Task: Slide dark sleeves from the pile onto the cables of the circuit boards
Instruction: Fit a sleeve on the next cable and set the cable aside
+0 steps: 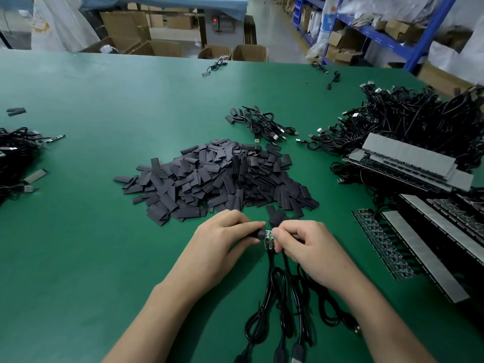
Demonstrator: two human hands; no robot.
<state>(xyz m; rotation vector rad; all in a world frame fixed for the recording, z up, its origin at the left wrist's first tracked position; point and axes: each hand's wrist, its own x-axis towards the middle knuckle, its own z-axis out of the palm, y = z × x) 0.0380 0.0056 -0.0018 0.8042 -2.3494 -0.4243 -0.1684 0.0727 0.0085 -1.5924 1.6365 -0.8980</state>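
Observation:
A big pile of flat dark sleeves [217, 176] lies on the green table [91, 231] just beyond my hands. My left hand [222, 239] pinches one dark sleeve [258, 235] by its end. My right hand [306, 244] grips a small green circuit board [268, 239] between thumb and fingers. The sleeve's open end meets the board's left edge. Black cables [275, 297] run from the board toward me and end in plugs at the bottom edge. My right fingers hide part of the board.
Stacked strips of circuit boards with grey tape [419, 231] lie at the right, tangled black USB cables [419, 119] behind them. A small bundle of cables [264, 125] lies past the pile. More cables [15, 155] sit at the left edge. Cardboard boxes stand beyond the table.

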